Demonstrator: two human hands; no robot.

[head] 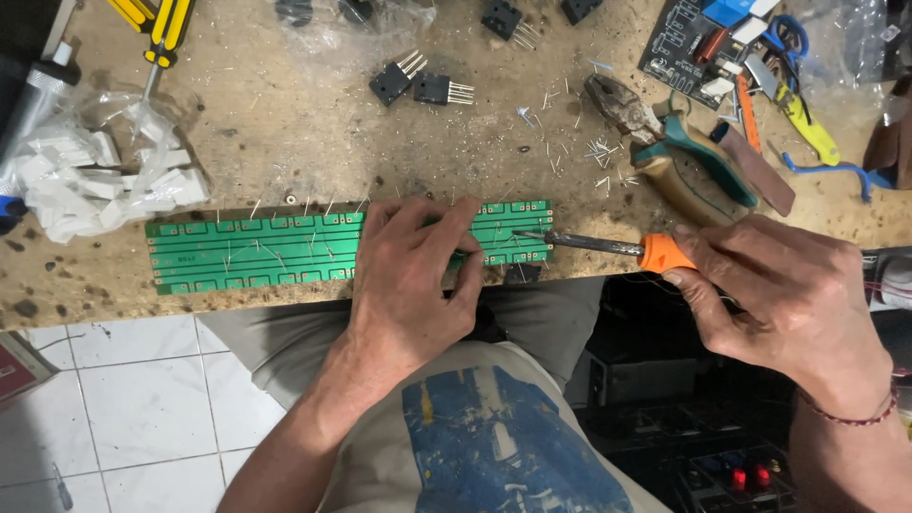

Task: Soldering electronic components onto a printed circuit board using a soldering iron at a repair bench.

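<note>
A long green circuit board [247,252] lies along the front edge of a worn wooden bench [285,142], with thin wire leads sticking up from it. My left hand [413,280] presses flat on the board's right part, fingers spread over it. My right hand [784,294] grips the orange handle of a soldering iron [608,247]. Its metal tip touches the board's right end, just right of my left fingertips.
Behind the board lie black transistors [418,84], cut wire bits, rusty pliers with teal handles [665,133], a dark populated circuit board [703,43], a plastic bag of white parts [104,176] and a yellow-black screwdriver [157,28]. White floor tiles [142,399] show below left.
</note>
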